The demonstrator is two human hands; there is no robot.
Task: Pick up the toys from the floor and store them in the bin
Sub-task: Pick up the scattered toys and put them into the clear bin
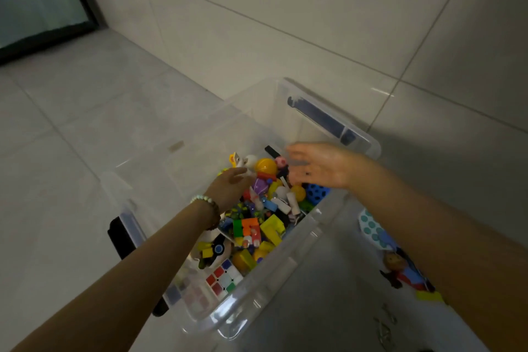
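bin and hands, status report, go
Left hand and right hand both over the clear bin, fingers open. Bin packed with toys. A few toys on floor to its right.

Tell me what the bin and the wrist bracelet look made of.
Bin: clear glossy plastic, likely; toys show through its wall and the rim catches glare. Bracelet on the left wrist: pale round beads, perhaps stone or plastic; too blurred to tell.

Right forearm (445, 240) hides part of the floor toys (400, 266).
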